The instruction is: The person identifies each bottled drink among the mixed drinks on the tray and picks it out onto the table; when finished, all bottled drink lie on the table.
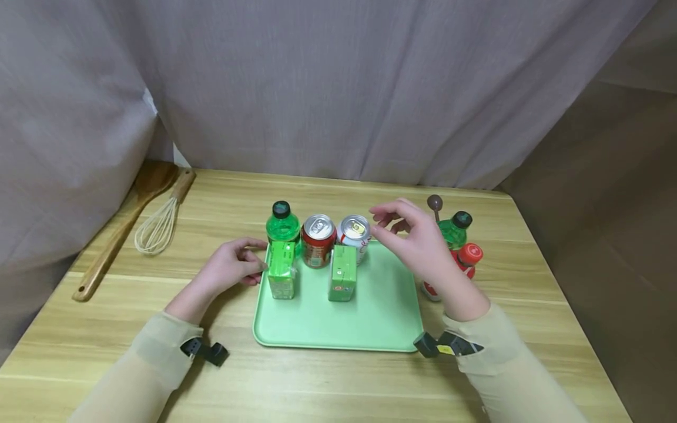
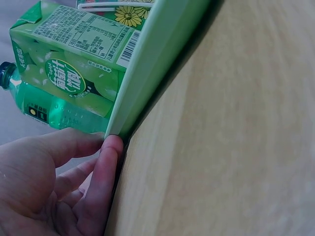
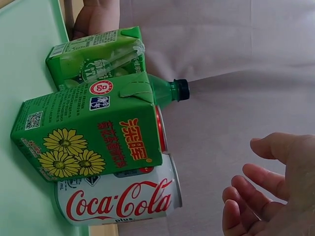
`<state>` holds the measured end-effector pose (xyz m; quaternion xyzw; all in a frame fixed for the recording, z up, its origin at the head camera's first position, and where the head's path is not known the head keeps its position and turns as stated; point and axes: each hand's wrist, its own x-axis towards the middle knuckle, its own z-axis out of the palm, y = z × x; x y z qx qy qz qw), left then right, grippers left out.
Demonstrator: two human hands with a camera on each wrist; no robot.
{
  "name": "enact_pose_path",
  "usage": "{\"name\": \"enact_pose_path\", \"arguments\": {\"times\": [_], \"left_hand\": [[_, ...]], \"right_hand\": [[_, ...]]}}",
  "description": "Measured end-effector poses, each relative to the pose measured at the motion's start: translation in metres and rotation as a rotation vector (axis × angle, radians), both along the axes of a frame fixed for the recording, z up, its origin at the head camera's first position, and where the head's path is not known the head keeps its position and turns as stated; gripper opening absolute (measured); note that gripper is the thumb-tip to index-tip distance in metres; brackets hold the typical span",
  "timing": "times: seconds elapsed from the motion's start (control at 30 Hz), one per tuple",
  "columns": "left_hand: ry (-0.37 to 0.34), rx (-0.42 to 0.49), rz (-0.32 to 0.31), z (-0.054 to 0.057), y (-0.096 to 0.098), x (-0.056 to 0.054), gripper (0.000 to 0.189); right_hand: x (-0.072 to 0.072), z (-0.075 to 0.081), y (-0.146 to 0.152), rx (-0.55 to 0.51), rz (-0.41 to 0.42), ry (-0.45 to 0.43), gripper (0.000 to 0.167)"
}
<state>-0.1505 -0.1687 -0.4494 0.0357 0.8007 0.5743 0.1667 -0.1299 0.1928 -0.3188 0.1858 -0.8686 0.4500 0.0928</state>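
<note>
My left hand [image 1: 233,264] pinches the left rim of a light green tray [image 1: 338,335]; in the left wrist view its thumb and index finger [image 2: 101,182] meet at the edge. My right hand [image 1: 415,238] is in the air just right of a white Coca-Cola can [image 3: 118,196], fingers relaxed and holding nothing. Beside that can stand a red can [image 1: 317,249] and a green bottle [image 1: 282,226] with a black cap, along the tray's back. Two green drink cartons stand upright in front: one carton [image 1: 282,279] near the left rim, another carton [image 3: 88,130] with yellow flowers before the white can.
Right of the tray stand another green bottle [image 1: 453,232], a red-capped bottle [image 1: 469,255] and a brown round-headed utensil [image 1: 435,203], partly hidden by my right arm. A wooden spatula [image 1: 119,232] and a whisk [image 1: 158,226] lie at the left. A grey curtain [image 1: 317,88] hangs behind.
</note>
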Motion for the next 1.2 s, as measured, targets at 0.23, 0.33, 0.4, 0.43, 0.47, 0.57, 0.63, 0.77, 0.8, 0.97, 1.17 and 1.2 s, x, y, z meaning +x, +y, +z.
{"name": "enact_pose_path", "arguments": {"times": [0.23, 0.33, 0.4, 0.43, 0.47, 0.57, 0.63, 0.77, 0.8, 0.97, 1.17, 1.2], "left_hand": [[-0.002, -0.001, 0.000, 0.000, 0.000, 0.000, 0.052], [-0.006, -0.005, 0.004, 0.000, 0.000, 0.000, 0.052], [-0.007, -0.009, 0.005, 0.001, 0.000, 0.000, 0.053], [-0.006, -0.011, 0.005, 0.002, 0.000, 0.000, 0.053], [-0.006, -0.013, 0.006, 0.002, 0.000, 0.000, 0.053], [-0.002, -0.015, 0.008, 0.004, 0.000, 0.001, 0.053], [-0.002, -0.017, 0.009, 0.004, 0.000, 0.001, 0.052], [-0.002, -0.015, 0.004, 0.003, 0.001, 0.002, 0.051], [-0.002, -0.014, 0.006, 0.003, 0.002, 0.002, 0.051], [0.009, -0.013, 0.005, 0.003, 0.002, 0.002, 0.051], [0.009, -0.010, 0.006, 0.004, 0.002, 0.002, 0.051], [0.006, -0.010, 0.007, 0.004, 0.002, 0.002, 0.051]], "right_hand": [[-0.008, -0.002, -0.014, 0.004, 0.005, -0.053, 0.030], [-0.011, 0.000, -0.021, 0.003, 0.014, -0.064, 0.032], [-0.012, 0.001, -0.024, 0.000, 0.021, -0.069, 0.032], [-0.013, 0.001, -0.026, 0.001, 0.025, -0.069, 0.032], [-0.013, 0.002, -0.028, 0.002, 0.031, -0.073, 0.032], [-0.015, 0.002, -0.033, 0.006, 0.051, -0.074, 0.031], [-0.016, 0.001, -0.036, 0.008, 0.063, -0.075, 0.031], [-0.016, 0.001, -0.040, 0.025, 0.067, -0.078, 0.031], [-0.017, 0.002, -0.041, 0.030, 0.069, -0.077, 0.032], [-0.023, 0.003, -0.051, 0.052, 0.083, -0.072, 0.032], [-0.031, 0.004, -0.062, 0.053, 0.101, -0.088, 0.033], [-0.032, 0.004, -0.063, 0.053, 0.104, -0.092, 0.033]]}}
